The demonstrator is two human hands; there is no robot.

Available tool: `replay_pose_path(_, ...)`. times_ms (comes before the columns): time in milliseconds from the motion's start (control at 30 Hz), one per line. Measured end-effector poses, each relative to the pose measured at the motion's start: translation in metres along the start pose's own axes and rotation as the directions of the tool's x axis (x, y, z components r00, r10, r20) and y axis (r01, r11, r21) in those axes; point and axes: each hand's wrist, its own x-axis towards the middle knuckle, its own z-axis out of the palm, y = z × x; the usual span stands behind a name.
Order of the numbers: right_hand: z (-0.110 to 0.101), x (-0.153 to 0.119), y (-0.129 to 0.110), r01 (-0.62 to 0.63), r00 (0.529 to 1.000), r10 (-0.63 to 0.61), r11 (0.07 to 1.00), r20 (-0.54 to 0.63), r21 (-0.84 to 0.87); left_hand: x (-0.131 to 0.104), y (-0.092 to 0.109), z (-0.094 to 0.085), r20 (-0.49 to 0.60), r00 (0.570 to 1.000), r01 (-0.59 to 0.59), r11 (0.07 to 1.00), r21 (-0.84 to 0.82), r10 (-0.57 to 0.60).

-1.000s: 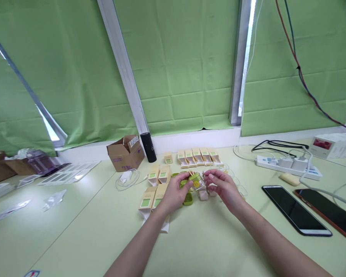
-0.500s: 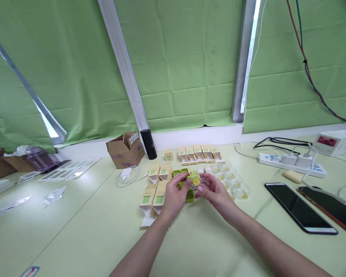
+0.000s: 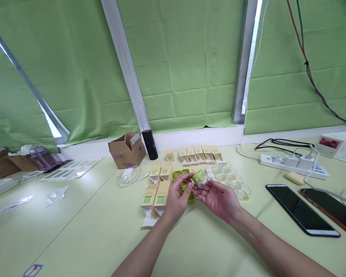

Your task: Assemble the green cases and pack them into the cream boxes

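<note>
A small clear case with a green part point(image 3: 201, 178) is held between both hands above the table. The fingers of my left hand point(image 3: 178, 196) are bent against its left side. My right hand point(image 3: 219, 198), palm turned up, has its fingers under and around the right side of the case. Partly hidden behind my left hand are green cases point(image 3: 191, 197). To the right lie several clear covers with yellow round stickers point(image 3: 231, 178). Small kraft boxes with green windows point(image 3: 160, 199) stand left of my left hand, and more kraft boxes point(image 3: 200, 155) are lined up behind.
An open cardboard box point(image 3: 127, 152) and a black cylinder point(image 3: 150, 144) stand at the back left, near a white charger point(image 3: 127, 174). A power strip point(image 3: 294, 166) and two phones, one black with white ends point(image 3: 302, 209), lie on the right.
The small case has turned in the hands and sits slightly further right and higher. My right hand has rolled palm up. The view has shifted slightly.
</note>
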Motion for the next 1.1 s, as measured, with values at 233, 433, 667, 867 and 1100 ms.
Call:
replay_pose_path(233,-0.008,0.001,0.005,-0.036,0.999,0.036,0.999,0.009,0.024,-0.001,-0.003,0.000,-0.007,1.000,-0.022,0.999,0.044,0.022)
replay_pose_path(433,0.001,0.000,0.002,0.011,0.999,-0.011,1.000,-0.042,-0.018,-0.002,0.000,0.002,-0.012,0.999,-0.031,0.995,0.096,0.032)
replay_pose_path(667,0.016,-0.007,-0.005,0.134,0.982,-0.154,0.977,-0.109,-0.167,-0.001,-0.001,0.001,-0.020,0.999,-0.035,0.999,0.030,0.036)
replay_pose_path(867,0.014,-0.008,-0.008,0.182,0.967,-0.219,0.949,-0.126,-0.257,0.002,0.003,0.004,0.000,0.999,0.042,0.988,-0.146,-0.043)
replay_pose_path(1100,0.014,-0.005,-0.008,0.250,0.951,-0.302,0.879,-0.069,-0.405,0.003,0.004,0.006,-0.048,0.997,0.053,0.969,-0.242,-0.067)
